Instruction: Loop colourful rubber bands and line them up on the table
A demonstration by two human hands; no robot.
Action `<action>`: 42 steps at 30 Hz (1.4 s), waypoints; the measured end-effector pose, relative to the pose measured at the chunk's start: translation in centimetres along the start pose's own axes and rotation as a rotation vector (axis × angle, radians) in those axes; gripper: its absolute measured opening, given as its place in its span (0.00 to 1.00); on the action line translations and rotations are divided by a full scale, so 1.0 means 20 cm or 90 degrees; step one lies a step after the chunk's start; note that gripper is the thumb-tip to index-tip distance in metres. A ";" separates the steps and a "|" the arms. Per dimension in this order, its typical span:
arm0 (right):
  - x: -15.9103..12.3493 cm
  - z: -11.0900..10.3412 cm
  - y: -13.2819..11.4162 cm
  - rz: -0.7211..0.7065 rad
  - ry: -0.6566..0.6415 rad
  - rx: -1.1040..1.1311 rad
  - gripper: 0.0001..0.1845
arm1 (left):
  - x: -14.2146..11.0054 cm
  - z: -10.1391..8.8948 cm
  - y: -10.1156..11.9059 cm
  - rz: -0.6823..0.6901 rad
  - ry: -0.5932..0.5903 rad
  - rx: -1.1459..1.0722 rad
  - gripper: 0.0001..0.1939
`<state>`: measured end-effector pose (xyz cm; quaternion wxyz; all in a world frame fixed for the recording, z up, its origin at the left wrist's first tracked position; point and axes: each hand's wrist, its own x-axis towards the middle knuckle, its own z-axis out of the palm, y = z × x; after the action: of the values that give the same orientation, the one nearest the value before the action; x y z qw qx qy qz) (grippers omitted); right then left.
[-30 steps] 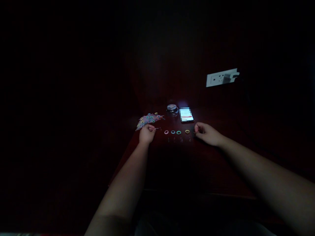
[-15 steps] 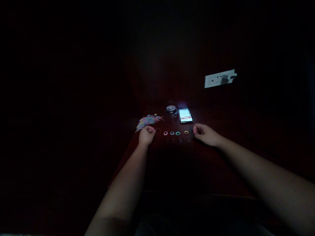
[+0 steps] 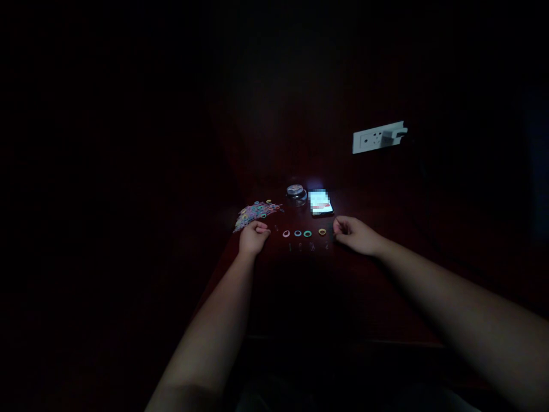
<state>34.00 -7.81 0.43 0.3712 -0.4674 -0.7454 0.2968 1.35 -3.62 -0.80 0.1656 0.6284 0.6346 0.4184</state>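
My left hand [image 3: 254, 237] is closed with fingertips together, beside a heap of small colourful hair ties [image 3: 256, 214]; anything in its fingers is too small to make out. My right hand [image 3: 354, 234] is curled at the right end of a row of small ring-shaped hair ties, thumb and fingers close together, their contents hidden. The row holds a pink hair tie [image 3: 286, 233], a blue one [image 3: 297, 233], a green one [image 3: 307, 233] and a yellow one [image 3: 322, 232]. Below them lie several tiny, faint, thin pieces [image 3: 312, 246].
Behind the row stand a round clear jar [image 3: 295, 195] with a lid and a phone [image 3: 321, 202] with a lit screen. A white wall socket [image 3: 378, 138] with a plug in it is at the back right. The dark red table [image 3: 300, 303] is dimly lit.
The whole view has shifted slightly, so things appear a little further left. A small pale thing at my left fingertips no longer shows. My right hand keeps its curled pose.
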 end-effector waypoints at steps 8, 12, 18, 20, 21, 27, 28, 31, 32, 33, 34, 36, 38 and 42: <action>0.00 0.00 0.00 -0.005 -0.020 0.020 0.06 | -0.01 -0.01 0.03 -0.003 -0.008 -0.017 0.06; 0.01 0.00 0.00 -0.007 -0.023 0.034 0.06 | 0.00 0.00 0.03 -0.019 0.005 -0.017 0.09; 0.01 0.00 0.00 -0.009 -0.030 0.058 0.06 | -0.02 -0.01 0.05 -0.028 0.018 -0.008 0.16; 0.01 0.00 0.00 -0.010 -0.029 0.064 0.07 | -0.02 -0.02 0.06 -0.025 0.019 -0.001 0.19; 0.01 0.00 0.00 -0.010 -0.029 0.068 0.07 | -0.02 -0.02 0.06 -0.023 0.016 0.001 0.20; 0.01 0.00 0.00 -0.007 -0.031 0.081 0.07 | -0.02 -0.02 0.06 -0.010 -0.001 -0.012 0.19; 0.01 0.00 0.00 -0.006 -0.031 0.081 0.07 | -0.02 -0.02 0.05 -0.008 -0.001 -0.015 0.19; 0.01 0.00 0.00 -0.005 -0.030 0.081 0.07 | -0.02 -0.02 0.05 -0.004 -0.005 -0.023 0.17; 0.01 0.00 0.00 -0.005 -0.030 0.081 0.07 | -0.02 -0.02 0.05 -0.003 -0.007 -0.025 0.16; 0.01 0.00 0.00 -0.005 -0.029 0.081 0.07 | -0.02 -0.02 0.05 -0.002 -0.008 -0.026 0.16; 0.01 0.00 0.00 -0.005 -0.029 0.081 0.07 | -0.02 -0.02 0.05 0.000 -0.010 -0.028 0.16; 0.01 0.00 -0.01 -0.004 -0.029 0.080 0.07 | -0.02 -0.02 0.05 0.004 -0.014 -0.030 0.15; 0.01 0.00 -0.01 -0.005 -0.029 0.079 0.07 | -0.01 -0.01 0.04 0.010 -0.020 -0.032 0.15; 0.01 0.00 0.00 -0.005 -0.028 0.078 0.07 | 0.01 -0.01 0.02 0.028 -0.033 -0.037 0.15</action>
<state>33.95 -7.66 0.52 0.3840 -0.4340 -0.7358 0.3505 1.50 -3.61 -0.36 0.1909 0.6479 0.6038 0.4233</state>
